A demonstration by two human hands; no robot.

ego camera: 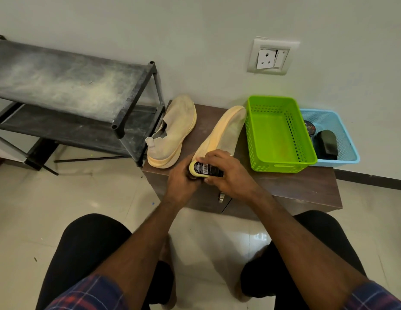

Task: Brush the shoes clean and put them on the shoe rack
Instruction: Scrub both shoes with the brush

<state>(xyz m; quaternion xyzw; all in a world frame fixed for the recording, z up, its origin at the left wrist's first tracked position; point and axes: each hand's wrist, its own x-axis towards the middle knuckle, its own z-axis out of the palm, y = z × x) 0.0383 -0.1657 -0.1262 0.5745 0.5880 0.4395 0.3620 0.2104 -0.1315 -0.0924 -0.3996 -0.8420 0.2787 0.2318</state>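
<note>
Two beige knit shoes with pale yellow soles lie on a low brown cabinet [284, 186]. The left shoe [172, 128] stands upright. The right shoe [224, 130] is tipped on its side against the green basket. Just in front of its heel, both hands hold a small black bottle [207, 169] with a barcode label and a yellowish end. My right hand [228, 173] wraps the bottle's body. My left hand [182, 182] grips its left end, whose cap is hidden. The dusty black shoe rack [67, 86] stands at the left with two bare shelves.
An empty green basket [282, 162] sits on the cabinet's right part. Beside it, a blue basket [349, 139] holds a black brush [327, 142] and a round tin [309, 128]. A wall socket [271, 57] is above. My knees and a tiled floor are below.
</note>
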